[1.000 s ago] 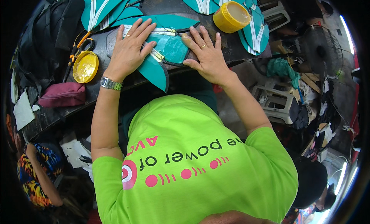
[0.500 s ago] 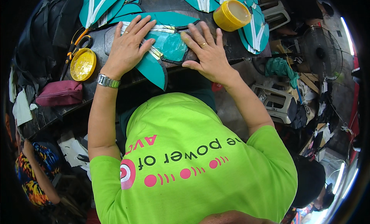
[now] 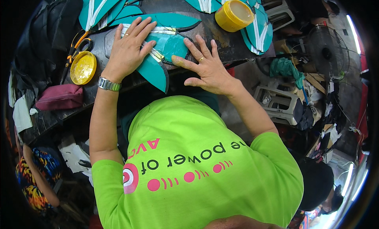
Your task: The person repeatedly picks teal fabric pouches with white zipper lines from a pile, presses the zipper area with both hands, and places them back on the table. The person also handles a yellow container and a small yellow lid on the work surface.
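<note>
A: What carries everything?

B: A dark tabletop (image 3: 227, 41). Take the yellow tub (image 3: 233, 18) as the landmark: far to its left lies a heap of black material (image 3: 39, 51).

A: And the teal shapes?

B: One stack (image 3: 112, 8) lies well left of the tub, another (image 3: 263, 26) just right of it. White strips show on the upper shapes in both.

A: Where is the piece under the hands?

B: That teal piece (image 3: 169, 47) lies left of the tub, nearer the person.

A: How is the grip?

B: The left hand (image 3: 128, 51) lies flat on the piece, fingers extended, grasping nothing. The right hand (image 3: 209, 67) is nearer the tub, fingers spread and also grasping nothing; its fingertips are at the piece's right edge.

A: Anything smaller?

B: A maroon pouch (image 3: 60, 97), orange-handled scissors (image 3: 81, 39) and a yellow lid (image 3: 83, 67), all well left of the tub.

A: How far along does it look?

B: White strips (image 3: 164, 30) already lie on this piece, left of the tub, and its middle looks glossy. I'd judge it partly assembled; whether anything is left to add, I can't tell.
</note>
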Demonstrator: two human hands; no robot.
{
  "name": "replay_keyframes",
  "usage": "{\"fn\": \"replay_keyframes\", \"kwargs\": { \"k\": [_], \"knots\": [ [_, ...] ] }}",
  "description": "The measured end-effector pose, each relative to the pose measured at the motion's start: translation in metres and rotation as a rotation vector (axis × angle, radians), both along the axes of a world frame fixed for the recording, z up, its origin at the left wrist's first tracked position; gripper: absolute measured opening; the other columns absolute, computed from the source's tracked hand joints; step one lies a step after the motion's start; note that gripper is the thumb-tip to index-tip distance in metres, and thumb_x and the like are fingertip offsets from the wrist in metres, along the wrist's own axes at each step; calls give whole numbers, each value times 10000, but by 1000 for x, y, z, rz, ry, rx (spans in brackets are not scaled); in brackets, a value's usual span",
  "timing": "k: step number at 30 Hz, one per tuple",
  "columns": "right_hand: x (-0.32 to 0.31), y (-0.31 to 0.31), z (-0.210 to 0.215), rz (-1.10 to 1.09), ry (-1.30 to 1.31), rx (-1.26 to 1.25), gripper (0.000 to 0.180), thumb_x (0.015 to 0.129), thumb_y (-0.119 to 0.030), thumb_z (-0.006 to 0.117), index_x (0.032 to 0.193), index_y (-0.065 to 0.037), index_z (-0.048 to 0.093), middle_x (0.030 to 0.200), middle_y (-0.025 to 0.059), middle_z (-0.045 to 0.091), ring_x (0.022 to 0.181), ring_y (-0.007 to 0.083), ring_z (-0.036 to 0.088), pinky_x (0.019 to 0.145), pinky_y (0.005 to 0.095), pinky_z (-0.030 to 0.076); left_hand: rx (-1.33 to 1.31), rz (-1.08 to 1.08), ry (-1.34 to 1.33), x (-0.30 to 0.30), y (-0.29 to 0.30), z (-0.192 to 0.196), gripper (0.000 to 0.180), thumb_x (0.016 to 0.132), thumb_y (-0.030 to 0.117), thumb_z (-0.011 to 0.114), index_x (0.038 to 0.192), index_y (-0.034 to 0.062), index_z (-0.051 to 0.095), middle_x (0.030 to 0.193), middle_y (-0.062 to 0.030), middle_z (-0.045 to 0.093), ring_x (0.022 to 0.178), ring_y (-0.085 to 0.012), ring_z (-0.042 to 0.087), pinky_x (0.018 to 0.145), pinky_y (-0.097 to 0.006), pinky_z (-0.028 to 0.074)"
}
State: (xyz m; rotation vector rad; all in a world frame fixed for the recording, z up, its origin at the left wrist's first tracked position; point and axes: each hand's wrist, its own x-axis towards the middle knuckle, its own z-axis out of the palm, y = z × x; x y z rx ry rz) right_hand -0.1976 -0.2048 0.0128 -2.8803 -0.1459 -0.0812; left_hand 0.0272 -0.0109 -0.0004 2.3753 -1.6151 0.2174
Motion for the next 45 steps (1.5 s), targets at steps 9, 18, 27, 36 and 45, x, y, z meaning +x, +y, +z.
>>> {"fn": "replay_keyframes", "kwargs": {
  "k": [9, 18, 27, 36, 45],
  "knots": [
    [33, -36, 11, -222, -217, 669, 685, 1050, -622, 160, 1390, -231, 609, 1624, 172, 298, 1533, 400, 149, 1189, 646, 45, -17, 36, 8, -12, 5, 3, 538, 1021, 383, 505, 1522, 199, 444, 1590, -19, 413, 1502, -220, 307, 1231, -525, 129],
    [67, -19, -15, -412, -118, -95, 940, 938, -734, 417, 1544, -20, 344, 1638, 228, 233, 1548, 389, 96, 1191, 665, 49, -31, 45, 14, -15, 6, 5, 539, 1014, 376, 517, 1516, 193, 451, 1581, -19, 425, 1496, -214, 318, 1229, -518, 139],
    [69, 15, 8, -173, -126, -64, 702, 974, -624, 484, 1458, -115, 499, 1602, 207, 317, 1525, 405, 171, 1160, 701, 115, -64, 43, 39, -15, 5, 5, 549, 996, 393, 538, 1491, 162, 477, 1557, -32, 454, 1475, -229, 353, 1216, -551, 166],
    [72, -24, 2, -353, -98, -284, 804, 946, -699, 436, 1481, -101, 480, 1600, 160, 352, 1530, 372, 181, 1167, 702, 71, -63, 39, 55, -16, 5, 5, 518, 1020, 342, 496, 1497, 144, 465, 1568, -32, 439, 1486, -222, 334, 1215, -549, 154],
    [83, -7, 8, -75, -16, -105, 738, 994, -672, 359, 1556, -195, 386, 1648, 140, 268, 1553, 365, 88, 1191, 671, 46, -78, 48, 43, -17, 4, 5, 474, 1029, 273, 468, 1485, 142, 476, 1575, -44, 428, 1488, -223, 328, 1214, -549, 155]
  ]
}}
